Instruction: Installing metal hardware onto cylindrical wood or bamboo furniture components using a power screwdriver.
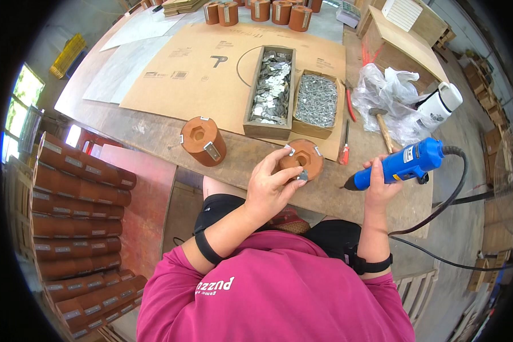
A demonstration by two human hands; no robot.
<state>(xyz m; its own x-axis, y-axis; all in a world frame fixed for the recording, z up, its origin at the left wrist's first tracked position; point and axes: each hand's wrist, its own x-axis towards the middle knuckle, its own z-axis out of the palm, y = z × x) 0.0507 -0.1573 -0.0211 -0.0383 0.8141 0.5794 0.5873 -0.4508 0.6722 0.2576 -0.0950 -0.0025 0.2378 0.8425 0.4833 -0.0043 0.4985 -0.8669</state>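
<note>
Between the thumb and fingers of my left hand is a small grey metal plate, at the near rim of a reddish-brown cylinder. This cylinder has a recessed hole in its top and pale metal clips on its rim. My right hand is wrapped round a blue corded electric screwdriver; its dark tip points left, apart from the cylinder. To the left of my left hand stands a second brown cylinder with metal plates on its rim and side.
Beyond the cylinders are a wooden tray of metal plates and a cardboard box of screws. Toward the right lie a screwdriver, red-handled pliers, a hammer and a white bottle. Brown rolls are stacked at left.
</note>
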